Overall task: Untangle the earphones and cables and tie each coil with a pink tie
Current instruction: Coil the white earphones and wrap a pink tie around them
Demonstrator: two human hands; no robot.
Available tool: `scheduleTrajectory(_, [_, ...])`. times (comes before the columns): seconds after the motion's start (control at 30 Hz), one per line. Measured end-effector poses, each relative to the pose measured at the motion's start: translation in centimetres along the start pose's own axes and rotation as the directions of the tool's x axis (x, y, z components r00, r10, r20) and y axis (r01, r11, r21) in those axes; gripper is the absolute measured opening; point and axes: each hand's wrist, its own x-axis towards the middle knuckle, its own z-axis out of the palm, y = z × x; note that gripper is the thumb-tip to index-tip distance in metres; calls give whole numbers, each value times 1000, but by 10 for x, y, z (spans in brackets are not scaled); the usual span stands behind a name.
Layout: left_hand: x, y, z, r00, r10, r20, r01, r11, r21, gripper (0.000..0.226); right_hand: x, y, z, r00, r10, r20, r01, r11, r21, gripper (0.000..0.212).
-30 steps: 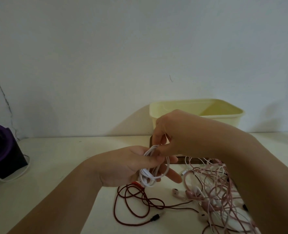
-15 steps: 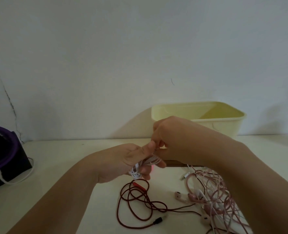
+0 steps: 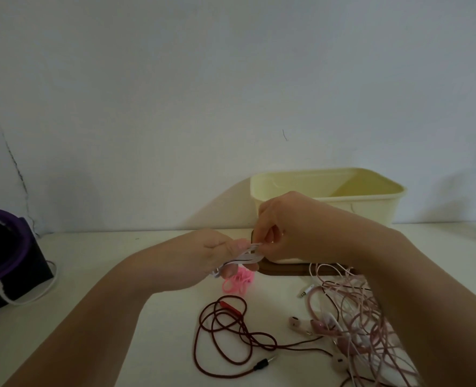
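Note:
My left hand (image 3: 203,261) is closed around a small coil of white cable (image 3: 246,256), most of it hidden in the fist. My right hand (image 3: 284,230) pinches the coil's exposed loops at its right end. Just below the hands, a bunch of pink ties (image 3: 238,282) lies on the table. A dark red cable (image 3: 231,331) is spread loose in front of them. To its right sits a tangle of pink and white earphones (image 3: 351,325), partly covered by my right forearm.
A pale yellow tub (image 3: 370,202) stands against the wall behind my right hand, with a dark tray edge (image 3: 281,270) in front of it. A black and purple device (image 3: 5,261) with a white cord (image 3: 35,294) sits at the left edge.
Both hands lifted and drew together, flattening the white coil from open loops into a tight bundle. The pink ties, hidden before under my left hand, now show on the table.

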Motion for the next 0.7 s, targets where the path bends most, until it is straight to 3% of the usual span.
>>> scheduleTrajectory(0.1, [-1,-1,-3,1000,10,19,-11,998,68,51,-3,5,-4,999,22,30,-25,994,103,8])
scheduleTrajectory(0.27, [0,8,6,995,-96,11,85,925,371,40,-2,13,-1,989,33,141,-56,986,157,15])
scheduleTrajectory(0.33, [3,12,11,996,-86,-39,94,847,523,37,-1,17,-2,987,42,155,-75,974,212,16])
scheduleTrajectory(0.43, [7,24,14,986,-109,-128,168,628,760,31,-2,23,-4,986,69,154,-115,942,315,13])
scheduleTrajectory(0.53, [11,27,18,978,-42,-206,199,495,846,33,-1,29,-3,980,77,185,-162,851,500,14])
scheduleTrajectory(0.63, [15,14,16,965,43,-260,206,490,847,25,3,31,6,981,84,174,-177,751,636,16])
scheduleTrajectory(0.7, [17,-2,11,953,95,-287,190,551,812,21,5,30,12,985,118,129,-175,683,709,16])
